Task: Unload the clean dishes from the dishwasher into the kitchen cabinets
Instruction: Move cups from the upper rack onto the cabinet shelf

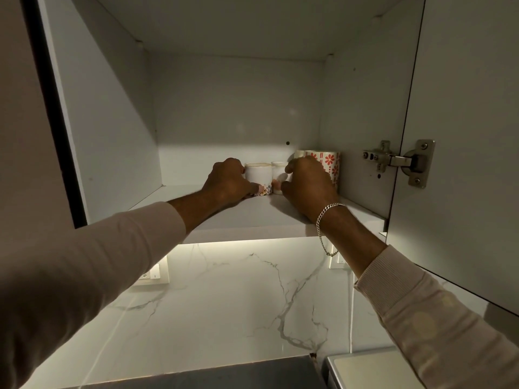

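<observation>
Here, on the cabinet shelf (252,214), the left hand (227,181) curls around a white floral mug (258,176). Just beside it, the right hand (306,183) grips a plain white mug (278,169). Behind stand red-flowered mugs (330,164), at the right wall.

Smooth white glaze on the cup (258,175) that the left hand (227,181) grips, with a faint sheen and a printed flower band low down. The smaller cup (278,171) held by the right hand (306,183) has the same glossy white. Just beyond that hand, the red-flowered mugs (330,164) are glazed too. Under both hands, the shelf (252,217) is matt, flat grey board. On the right wrist, a bright metal chain bracelet (325,217). Right of it, a satin-finish metal hinge (398,161). The left sleeve (98,262) is soft pale cloth, and the right sleeve (421,304) is ribbed at the cuff. Below the hands, a polished, grey-veined marble-look wall (238,290).
</observation>
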